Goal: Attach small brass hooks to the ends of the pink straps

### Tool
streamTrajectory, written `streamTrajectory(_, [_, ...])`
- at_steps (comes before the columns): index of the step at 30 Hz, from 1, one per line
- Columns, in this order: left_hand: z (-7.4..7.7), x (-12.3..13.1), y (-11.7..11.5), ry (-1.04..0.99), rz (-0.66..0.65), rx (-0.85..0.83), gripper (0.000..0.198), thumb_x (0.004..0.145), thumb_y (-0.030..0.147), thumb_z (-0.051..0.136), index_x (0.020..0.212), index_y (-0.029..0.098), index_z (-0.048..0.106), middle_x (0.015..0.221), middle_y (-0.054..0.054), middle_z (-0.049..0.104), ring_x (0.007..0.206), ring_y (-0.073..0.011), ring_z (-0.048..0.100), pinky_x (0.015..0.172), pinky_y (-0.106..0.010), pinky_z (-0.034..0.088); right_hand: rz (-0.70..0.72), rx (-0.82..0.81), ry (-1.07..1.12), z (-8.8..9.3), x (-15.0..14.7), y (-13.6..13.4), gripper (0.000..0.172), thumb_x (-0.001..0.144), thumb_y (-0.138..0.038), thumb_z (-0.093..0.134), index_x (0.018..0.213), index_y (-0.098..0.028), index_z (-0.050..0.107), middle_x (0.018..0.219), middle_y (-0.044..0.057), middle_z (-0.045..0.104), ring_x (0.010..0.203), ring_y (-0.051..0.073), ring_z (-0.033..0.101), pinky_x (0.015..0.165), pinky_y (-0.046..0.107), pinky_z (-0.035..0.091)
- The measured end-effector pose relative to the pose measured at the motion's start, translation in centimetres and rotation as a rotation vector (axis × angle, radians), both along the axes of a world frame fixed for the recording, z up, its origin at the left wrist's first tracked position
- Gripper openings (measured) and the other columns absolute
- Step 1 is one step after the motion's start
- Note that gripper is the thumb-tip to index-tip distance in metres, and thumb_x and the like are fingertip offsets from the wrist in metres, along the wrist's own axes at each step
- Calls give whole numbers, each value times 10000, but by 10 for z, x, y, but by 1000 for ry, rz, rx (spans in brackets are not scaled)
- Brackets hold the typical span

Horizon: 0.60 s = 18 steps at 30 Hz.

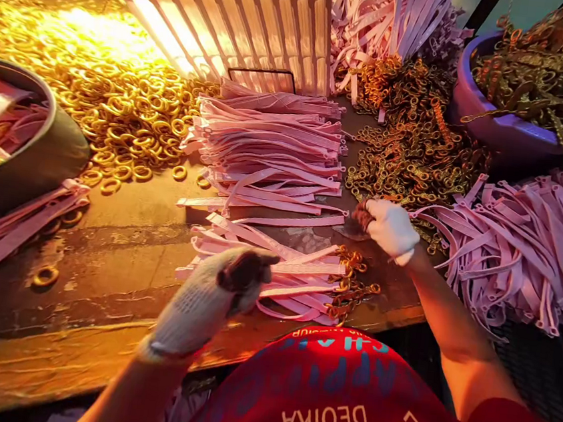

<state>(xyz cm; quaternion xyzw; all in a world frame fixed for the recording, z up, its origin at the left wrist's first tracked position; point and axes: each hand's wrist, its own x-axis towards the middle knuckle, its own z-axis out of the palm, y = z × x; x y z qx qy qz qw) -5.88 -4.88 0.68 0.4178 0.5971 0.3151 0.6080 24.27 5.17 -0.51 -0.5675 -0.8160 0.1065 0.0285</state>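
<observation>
My left hand [212,294], in a white knit glove with worn dark fingertips, hovers closed over the near stack of pink straps [280,264]; I cannot make out anything in it. My right hand [389,228], also gloved, is closed in a pinch at the edge of the heap of brass clasps [408,157], its fingertips on a small dark metal piece. A few clasps [351,289] hang from the ends of the near straps. A taller stack of pink straps [272,149] lies behind.
Gold rings [98,84] cover the table's far left. A dark bowl [51,153] sits at the left, a purple bowl [492,122] of clasps at the far right. Loose pink straps [524,243] pile up on the right. A slatted panel [231,18] stands behind.
</observation>
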Motion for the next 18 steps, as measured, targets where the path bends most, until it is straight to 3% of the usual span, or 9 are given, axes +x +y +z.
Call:
streamTrajectory(2, [-4,19,6,-216,-17,-126,663,889,731,441,1058,162,736,724,-87,685,458,-122,490,401,-239,363,-145,42,-140,-13,-11,27,198,960,-198,522,1082,-135,664,1046,147,703,956,253,639,780,308,424])
streamTrajectory(4, [-7,30,13,-424,-44,-261,706,879,748,431,1101,152,736,889,-144,722,617,-175,628,472,-257,452,-222,73,-228,-26,-24,43,236,908,-116,512,1105,-115,641,1065,183,682,939,278,640,737,323,423])
streamTrajectory(6, [-9,33,17,-594,-46,-339,587,868,652,556,1125,156,737,1019,-161,728,762,-204,678,520,-247,484,-264,75,-218,-34,-32,50,294,876,-82,498,1143,-109,618,1075,194,672,922,287,641,716,331,424])
streamTrajectory(9, [-12,33,17,-684,-31,-325,409,807,364,744,1170,176,723,1091,-129,724,789,-157,668,560,-205,491,-291,17,-127,-41,-30,51,324,844,-103,528,1155,-123,615,1051,176,684,904,288,640,721,332,430])
streamTrajectory(11, [-13,33,15,-688,-28,-311,395,781,251,779,1162,172,713,1044,-107,728,759,-124,654,611,-194,505,-256,-1,-74,-44,-23,48,284,844,-131,541,1109,-141,644,1058,163,686,916,286,637,746,331,439])
streamTrajectory(14, [-14,36,11,-573,-5,-248,397,829,308,755,1186,163,659,885,-64,721,630,-88,601,532,-176,447,-178,65,65,-45,-17,34,212,898,-193,528,1038,-146,681,1084,158,680,994,289,625,850,354,461])
streamTrajectory(16, [-15,38,8,-421,2,-157,471,867,365,711,1267,153,580,823,-49,717,550,-82,554,463,-175,375,-119,81,289,-41,-19,16,235,947,-229,496,1074,-146,675,1083,142,691,1020,267,629,913,368,473])
streamTrajectory(18, [-15,40,5,-267,-22,-24,536,889,361,666,1345,137,495,816,-52,726,537,-94,550,471,-191,387,-24,-6,591,-33,-27,-9,262,981,-263,469,1146,-170,650,1071,101,703,987,219,649,912,346,500])
